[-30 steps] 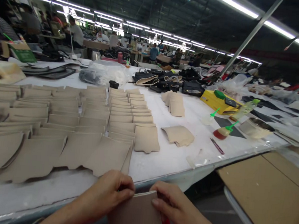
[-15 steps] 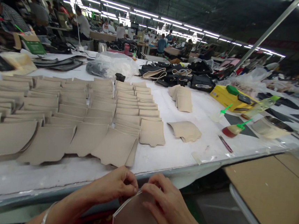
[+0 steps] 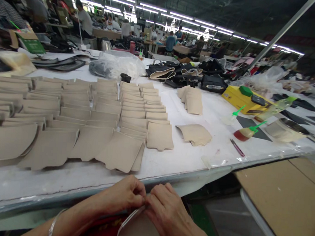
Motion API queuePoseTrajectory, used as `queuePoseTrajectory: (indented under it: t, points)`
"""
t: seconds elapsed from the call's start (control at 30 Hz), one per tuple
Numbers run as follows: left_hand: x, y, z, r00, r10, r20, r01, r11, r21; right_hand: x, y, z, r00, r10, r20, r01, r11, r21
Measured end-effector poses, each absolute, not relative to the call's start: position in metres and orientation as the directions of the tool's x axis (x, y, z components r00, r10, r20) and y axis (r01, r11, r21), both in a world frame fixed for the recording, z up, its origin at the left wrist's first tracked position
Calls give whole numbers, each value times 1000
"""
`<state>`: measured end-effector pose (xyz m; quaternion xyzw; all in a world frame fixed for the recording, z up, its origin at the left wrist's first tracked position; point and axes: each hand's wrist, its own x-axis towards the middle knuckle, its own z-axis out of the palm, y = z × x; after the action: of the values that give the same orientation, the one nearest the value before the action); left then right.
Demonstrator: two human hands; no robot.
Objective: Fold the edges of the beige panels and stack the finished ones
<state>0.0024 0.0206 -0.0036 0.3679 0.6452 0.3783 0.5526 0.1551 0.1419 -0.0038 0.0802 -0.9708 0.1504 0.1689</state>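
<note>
Down at six o'clock, just off the white surface (image 3: 164, 165), left hand (image 3: 127, 193) and right hand (image 3: 167, 210) meet, fingers of both pinching the beige panel (image 3: 137, 231) at its top rim! Over at nine, rows of beige pieces (image 3: 75, 113); at three, a green-tipped bottle of reddish liquid (image 3: 242, 135).
</note>
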Motion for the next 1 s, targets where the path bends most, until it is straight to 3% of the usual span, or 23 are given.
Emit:
queuePoseTrajectory:
  t: [0.13, 0.37, 0.47, 0.63, 0.73, 0.83, 1.0]
  points:
    - [5, 20, -3, -115, 896, -429, 165, 443, 881, 154, 142, -7, -931, -156, 331, -241, 942, -234]
    - [7, 24, 15, -159, 918, -364, 407, 397, 823, 152, 146, 4, -968, -156, 196, -211, 931, -300]
    - [2, 29, 33, -203, 922, -329, 511, 387, 768, 156, 147, 27, -969, -190, 156, -230, 925, -302]
    - [-18, 41, 73, -241, 945, -223, 622, 327, 712, 164, 151, 91, -948, -232, 219, -294, 904, -311]
    - [-23, 45, 82, -83, 966, -243, 568, 246, 785, 167, 153, 108, -978, -148, 149, -200, 868, -455]
    - [-18, 42, 63, 91, 944, -318, 378, 263, 888, 169, 148, 82, -974, -113, 197, -208, 789, -578]
    - [-8, 20, 24, 35, 937, -348, 246, 329, 912, 176, 129, 14, -983, 51, 178, -89, 709, -699]
